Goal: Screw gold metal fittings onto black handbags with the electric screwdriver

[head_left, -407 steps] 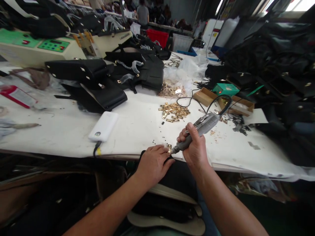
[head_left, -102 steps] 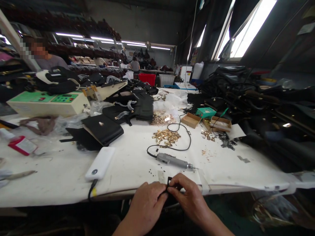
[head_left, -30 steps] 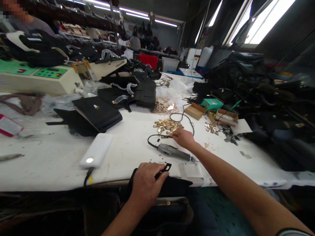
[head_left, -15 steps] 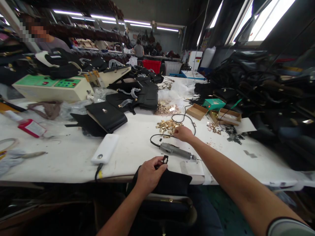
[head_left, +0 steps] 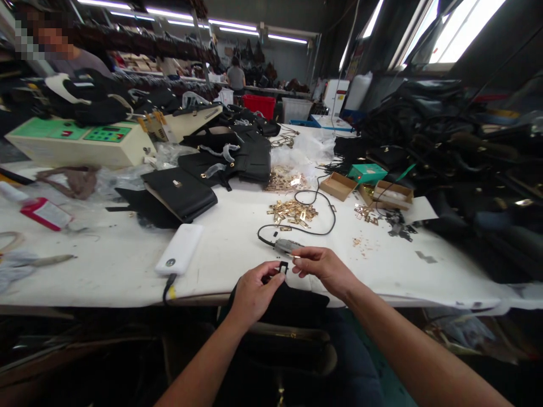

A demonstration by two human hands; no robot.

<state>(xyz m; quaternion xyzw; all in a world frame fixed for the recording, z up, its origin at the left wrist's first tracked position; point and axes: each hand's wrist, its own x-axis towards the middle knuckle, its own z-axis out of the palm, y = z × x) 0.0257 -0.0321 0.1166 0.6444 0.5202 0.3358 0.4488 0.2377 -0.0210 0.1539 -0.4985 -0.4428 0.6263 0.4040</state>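
On the workshop's white table (head_left: 231,249), a heap of gold fittings (head_left: 292,212) lies beyond a grey tool (head_left: 287,246), which the right hand (head_left: 326,269) partly hides. The left hand (head_left: 254,291) pinches a black frame (head_left: 283,264) between thumb and fingers; it stands nearly upright, its long axis going upward – it sits at the fingertips, at the right side of this hand. Below it, a black flap (head_left: 303,302) stretches toward the right. The right hand, thumb and forefinger pressed together, holds a small shiny piece (head_left: 296,257) near the frame – its direction I cannot tell.
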